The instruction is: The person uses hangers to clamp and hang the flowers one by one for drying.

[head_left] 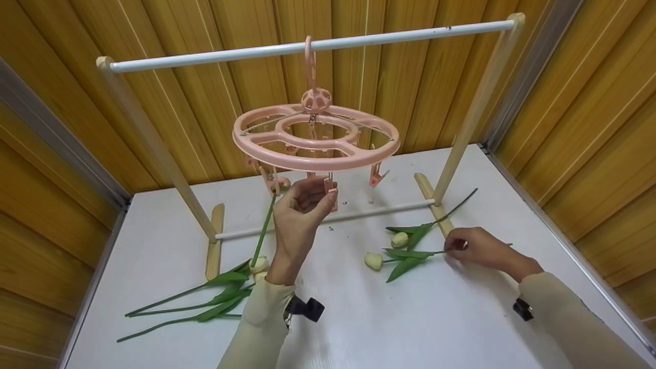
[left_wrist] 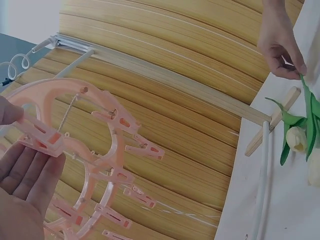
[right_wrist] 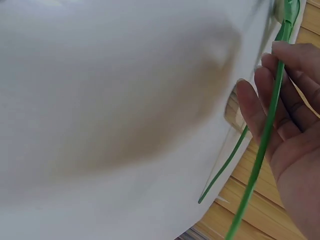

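A pink round clip hanger (head_left: 316, 164) hangs by its hook from a white rod. My left hand (head_left: 297, 220) pinches one of its clothespins (left_wrist: 42, 135) between thumb and fingers, at the near side of the ring. Low over the table on the right, my right hand (head_left: 479, 249) pinches the green stem of a pale artificial tulip (head_left: 374, 261), whose bloom points left. The stem (right_wrist: 261, 155) runs across the palm in the right wrist view. Just behind it lies another tulip (head_left: 400, 239). Left of my left hand, a tulip stem (head_left: 264, 230) hangs bloom-down from a clothespin (head_left: 271, 182).
Several tulips (head_left: 205, 306) lie at the table's left, blooms partly behind my left forearm. The rack has a white top rod (head_left: 410, 36), wooden posts (head_left: 474, 110) and a low crossbar (head_left: 379, 211). Wood-look panels (head_left: 589, 128) enclose the white table (head_left: 389, 328).
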Demonstrator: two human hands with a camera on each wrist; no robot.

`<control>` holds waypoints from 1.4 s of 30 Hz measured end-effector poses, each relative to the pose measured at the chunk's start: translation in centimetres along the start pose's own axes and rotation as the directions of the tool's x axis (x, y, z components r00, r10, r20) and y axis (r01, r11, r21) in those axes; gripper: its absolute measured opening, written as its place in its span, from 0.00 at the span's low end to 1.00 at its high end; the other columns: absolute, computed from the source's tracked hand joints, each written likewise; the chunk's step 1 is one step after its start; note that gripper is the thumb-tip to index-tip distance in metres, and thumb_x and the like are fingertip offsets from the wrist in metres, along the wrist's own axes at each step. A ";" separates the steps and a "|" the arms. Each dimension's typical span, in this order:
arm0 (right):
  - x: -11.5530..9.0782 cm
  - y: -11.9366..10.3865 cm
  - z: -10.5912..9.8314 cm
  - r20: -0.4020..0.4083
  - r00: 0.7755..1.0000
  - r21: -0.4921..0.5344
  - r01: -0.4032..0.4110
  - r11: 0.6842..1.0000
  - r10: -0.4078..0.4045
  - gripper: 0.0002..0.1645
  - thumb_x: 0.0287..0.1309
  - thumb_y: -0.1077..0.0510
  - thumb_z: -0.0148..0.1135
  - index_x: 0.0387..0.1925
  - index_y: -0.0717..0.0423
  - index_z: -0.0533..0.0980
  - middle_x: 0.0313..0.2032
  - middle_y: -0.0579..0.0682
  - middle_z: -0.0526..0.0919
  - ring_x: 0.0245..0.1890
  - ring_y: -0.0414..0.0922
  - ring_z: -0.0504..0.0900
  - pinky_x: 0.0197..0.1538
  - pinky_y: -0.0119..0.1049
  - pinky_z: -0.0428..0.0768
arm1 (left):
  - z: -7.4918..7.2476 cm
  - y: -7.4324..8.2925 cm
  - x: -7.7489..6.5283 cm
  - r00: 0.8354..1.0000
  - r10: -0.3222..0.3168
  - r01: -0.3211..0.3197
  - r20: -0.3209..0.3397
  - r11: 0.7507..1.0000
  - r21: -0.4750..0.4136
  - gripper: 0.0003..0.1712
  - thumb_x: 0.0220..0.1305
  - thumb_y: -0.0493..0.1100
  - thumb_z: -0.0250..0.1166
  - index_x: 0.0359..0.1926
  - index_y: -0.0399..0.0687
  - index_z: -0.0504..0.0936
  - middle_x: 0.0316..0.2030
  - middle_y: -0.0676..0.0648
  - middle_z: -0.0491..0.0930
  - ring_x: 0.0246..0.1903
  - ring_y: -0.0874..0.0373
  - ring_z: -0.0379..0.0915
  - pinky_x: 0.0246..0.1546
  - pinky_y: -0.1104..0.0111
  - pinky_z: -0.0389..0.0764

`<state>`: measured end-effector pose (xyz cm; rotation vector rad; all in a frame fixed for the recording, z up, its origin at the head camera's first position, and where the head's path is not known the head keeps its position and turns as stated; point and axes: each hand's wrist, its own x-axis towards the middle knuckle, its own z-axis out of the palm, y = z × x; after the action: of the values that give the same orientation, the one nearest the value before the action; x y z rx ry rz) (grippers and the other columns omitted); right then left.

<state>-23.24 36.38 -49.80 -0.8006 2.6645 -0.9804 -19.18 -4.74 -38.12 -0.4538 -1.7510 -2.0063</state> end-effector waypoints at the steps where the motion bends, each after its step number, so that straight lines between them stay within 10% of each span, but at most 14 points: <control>1: 0.0 -0.1 -0.1 -0.018 1.000 0.002 0.017 1.000 -0.017 0.09 0.61 0.71 0.72 0.37 0.56 0.84 0.35 0.47 0.85 0.38 0.39 0.81 0.41 0.30 0.82 | 0.0 0.0 0.0 1.000 -0.008 0.008 0.005 1.000 -0.011 0.19 0.65 0.32 0.74 0.54 0.29 0.83 0.48 0.39 0.88 0.46 0.48 0.87 0.50 0.61 0.88; 25: 2.6 -7.9 -2.6 -0.173 0.963 -0.139 0.185 0.973 -0.208 0.14 0.57 0.72 0.76 0.42 0.55 0.87 0.38 0.42 0.86 0.37 0.39 0.84 0.43 0.29 0.87 | -0.4 0.4 -0.2 0.994 -0.043 0.051 0.105 0.996 -0.076 0.17 0.69 0.35 0.70 0.55 0.30 0.86 0.46 0.39 0.89 0.45 0.47 0.89 0.46 0.62 0.89; 42: 4.1 -12.3 -3.7 -0.210 0.860 -0.187 0.432 0.882 -0.465 0.19 0.50 0.78 0.78 0.39 0.56 0.88 0.37 0.45 0.87 0.37 0.43 0.87 0.44 0.20 0.82 | 0.1 0.5 -0.2 0.995 -0.050 0.059 0.089 0.994 -0.097 0.15 0.70 0.34 0.69 0.53 0.28 0.86 0.47 0.38 0.89 0.46 0.48 0.89 0.49 0.58 0.88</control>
<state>-22.81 28.31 -39.04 -1.4754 2.8400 -1.0680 -18.72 -4.64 -37.77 -0.5373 -1.7365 -2.1494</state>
